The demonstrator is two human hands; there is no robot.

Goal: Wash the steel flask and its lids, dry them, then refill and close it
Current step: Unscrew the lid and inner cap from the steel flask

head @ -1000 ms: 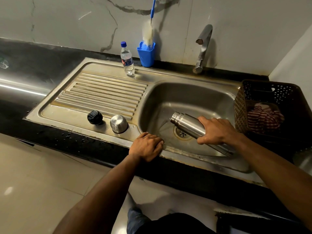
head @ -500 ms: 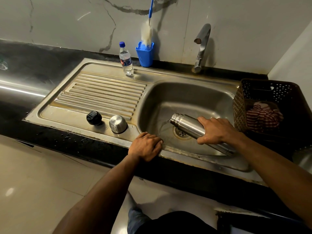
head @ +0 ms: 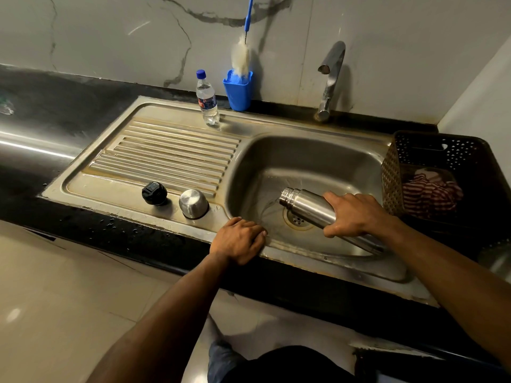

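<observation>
Flask's (head: 309, 206) lower end hidden behind right hand (head: 352, 214), wrapped tight around its body, mouth tipped over sink (head: 309, 156) drain, water trickling out. Left hand (head: 239, 240) resting, fingers loosely bent, empty, on front rim.

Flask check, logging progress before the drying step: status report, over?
Right hand grips flask, tipped over drain, water trickling out. Left hand rests on sink edge. Both lids off, on drainboard. Nothing obstructing.

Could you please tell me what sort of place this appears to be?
Most likely a home kitchen: a steel sink with a ribbed drainboard set in a dark counter, with a wall tap.
</observation>
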